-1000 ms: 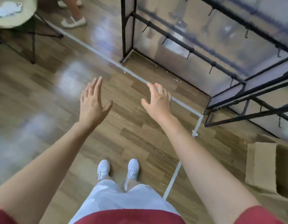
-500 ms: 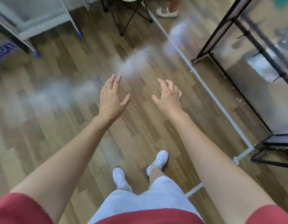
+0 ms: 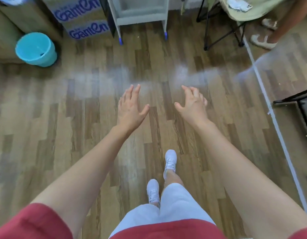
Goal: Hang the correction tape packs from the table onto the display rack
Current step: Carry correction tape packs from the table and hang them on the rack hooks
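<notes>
1. Both hands are empty: left hand (image 3: 130,109) is flat with fingers straight and spread, right hand (image 3: 192,107) has fingers apart and loosely bent, gripping nothing
2. No packs in view. The table isn't confirmed either; the beige top (image 3: 252,6) on folding legs, top right, could be it, can't tell
3. Black frame corner (image 3: 301,100) at the right edge is probably the rack base
4. Step looks like the walk to fetch packs, so look up and locate the table first
5. Path hazards: bucket (image 3: 35,49), boxes (image 3: 80,14), shelf (image 3: 140,12) ahead, plus someone's feet (image 3: 263,40) by the folding legs
6. At the table, pinch each pack by its card top and leave the hang hole clear, so it goes straight onto a hook
</notes>
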